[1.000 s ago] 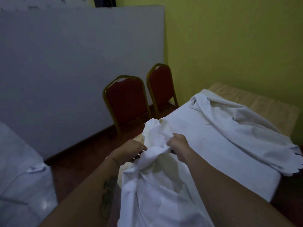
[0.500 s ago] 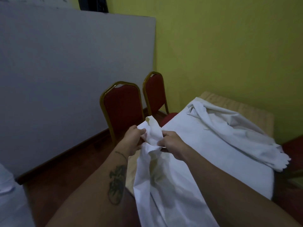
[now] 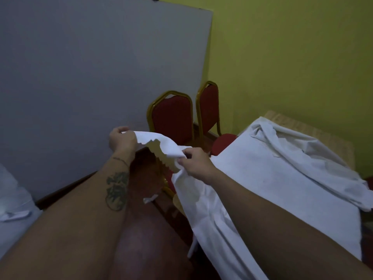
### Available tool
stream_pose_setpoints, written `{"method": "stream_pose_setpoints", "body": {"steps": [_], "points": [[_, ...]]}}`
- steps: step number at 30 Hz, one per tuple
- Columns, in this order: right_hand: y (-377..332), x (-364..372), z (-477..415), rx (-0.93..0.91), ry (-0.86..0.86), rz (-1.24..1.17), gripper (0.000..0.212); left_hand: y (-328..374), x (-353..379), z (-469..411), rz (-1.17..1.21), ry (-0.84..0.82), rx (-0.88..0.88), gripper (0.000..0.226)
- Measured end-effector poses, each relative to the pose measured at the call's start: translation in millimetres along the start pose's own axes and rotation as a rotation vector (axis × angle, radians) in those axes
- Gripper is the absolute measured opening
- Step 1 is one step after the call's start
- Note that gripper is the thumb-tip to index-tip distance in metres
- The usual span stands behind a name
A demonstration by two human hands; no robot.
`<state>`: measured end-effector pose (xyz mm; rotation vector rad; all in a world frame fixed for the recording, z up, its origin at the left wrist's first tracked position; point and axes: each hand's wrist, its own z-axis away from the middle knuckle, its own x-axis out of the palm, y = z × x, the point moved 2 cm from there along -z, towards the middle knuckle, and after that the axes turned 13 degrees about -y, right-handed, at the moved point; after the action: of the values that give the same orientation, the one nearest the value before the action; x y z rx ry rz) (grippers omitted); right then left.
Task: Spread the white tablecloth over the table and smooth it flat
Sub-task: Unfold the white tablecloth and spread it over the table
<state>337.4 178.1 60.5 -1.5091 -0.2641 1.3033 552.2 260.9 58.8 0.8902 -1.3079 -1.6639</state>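
Observation:
A white tablecloth (image 3: pixel 268 174) lies partly spread over the wooden table (image 3: pixel 306 126), bunched in folds along its far right side. Its near scalloped edge is lifted off the table's left side. My left hand (image 3: pixel 121 139) pinches that edge out to the left, over the floor. My right hand (image 3: pixel 194 162) grips the same edge closer to the table, with cloth hanging down below it. A short span of the edge stretches between the two hands.
Two red chairs with gold frames (image 3: pixel 172 116) stand just beyond my hands by the table's left side. A large grey board (image 3: pixel 80 77) leans on the yellow wall (image 3: pixel 292 47). Another white-covered surface (image 3: pixel 12 207) shows at the lower left.
My hands have drawn apart: the left hand pulled the cloth edge out to the left, opening the bunched corner into a stretched strip. The view shifted left and up.

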Motion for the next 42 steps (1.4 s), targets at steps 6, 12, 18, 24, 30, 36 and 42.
{"method": "stream_pose_setpoints", "body": {"steps": [6,12,18,24,30,36,42], "points": [[-1.7,35.6,-6.6,0.022,-0.151,0.006,0.021,-12.8,-48.5,-7.8,-0.080,0.149,0.000,0.030],[22.0,26.1,0.1,0.124,-0.111,0.170,0.032,-26.2,-66.0,-6.3,-0.214,0.154,0.011,0.025],[66.9,1.5,26.3,0.318,-0.106,0.266,0.040,-54.4,-29.8,18.3,-0.418,-0.147,0.041,0.020],[109.7,-10.3,53.8,0.445,-0.118,0.292,0.039,-83.1,12.5,49.4,-0.513,-0.415,0.015,0.024],[155.0,-14.5,94.3,0.597,-0.234,0.372,0.045,-123.4,56.1,73.0,-0.656,-0.680,-0.031,0.024],[206.4,-7.4,167.4,0.762,-0.320,0.377,0.053,-181.8,96.0,110.2,-1.089,-1.033,0.009,0.054],[233.3,-21.9,224.5,0.787,-0.226,0.235,0.050,-201.3,132.1,149.5,-1.416,-0.952,-0.121,0.058]]}}
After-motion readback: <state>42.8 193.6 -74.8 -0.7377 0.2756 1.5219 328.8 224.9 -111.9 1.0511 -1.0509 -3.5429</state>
